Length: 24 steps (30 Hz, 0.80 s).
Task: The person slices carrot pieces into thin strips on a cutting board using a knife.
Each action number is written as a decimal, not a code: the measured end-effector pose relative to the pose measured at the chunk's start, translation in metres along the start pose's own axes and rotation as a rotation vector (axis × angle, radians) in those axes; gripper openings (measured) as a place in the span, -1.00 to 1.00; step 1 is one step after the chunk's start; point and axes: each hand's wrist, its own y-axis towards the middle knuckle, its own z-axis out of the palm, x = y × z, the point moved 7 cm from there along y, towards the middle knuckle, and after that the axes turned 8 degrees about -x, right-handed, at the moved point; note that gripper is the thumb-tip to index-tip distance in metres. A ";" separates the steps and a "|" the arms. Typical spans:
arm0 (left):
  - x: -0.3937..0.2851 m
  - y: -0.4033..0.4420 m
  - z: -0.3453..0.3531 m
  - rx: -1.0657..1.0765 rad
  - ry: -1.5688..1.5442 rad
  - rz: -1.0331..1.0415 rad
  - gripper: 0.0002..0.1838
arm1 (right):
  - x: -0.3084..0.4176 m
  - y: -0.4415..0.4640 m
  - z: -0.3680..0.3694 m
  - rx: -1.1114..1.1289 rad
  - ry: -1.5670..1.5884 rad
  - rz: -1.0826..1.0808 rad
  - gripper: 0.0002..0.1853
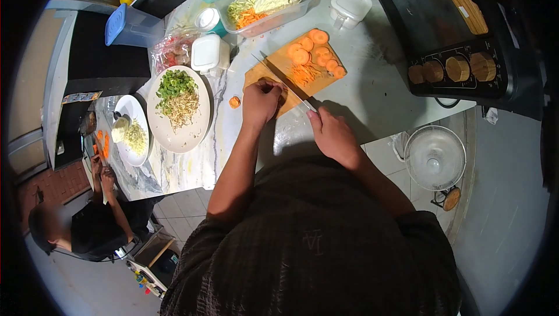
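A wooden cutting board (324, 86) lies at an angle on the counter. Carrot slices (300, 55) and a small heap of carrot strips (305, 75) rest on its right part. My right hand (333, 132) is closed on the handle of a knife (289, 85), whose blade crosses the board diagonally. My left hand (263, 99) is at the board's left end, fingers bent and pressed together; what they hold is hidden. One carrot piece (234, 102) lies on the counter left of that hand.
Left of the board are a plate of chopped greens and sprouts (156, 123), a lidded white container (206, 54) and another plate (122, 152). Behind is a vegetable tub (272, 23). An oven (460, 77) stands right; a co-worker (96, 228) is at far left.
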 end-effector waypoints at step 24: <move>0.001 -0.002 -0.002 -0.056 0.186 0.019 -0.71 | -0.002 0.004 0.013 -0.024 -0.006 0.080 -0.59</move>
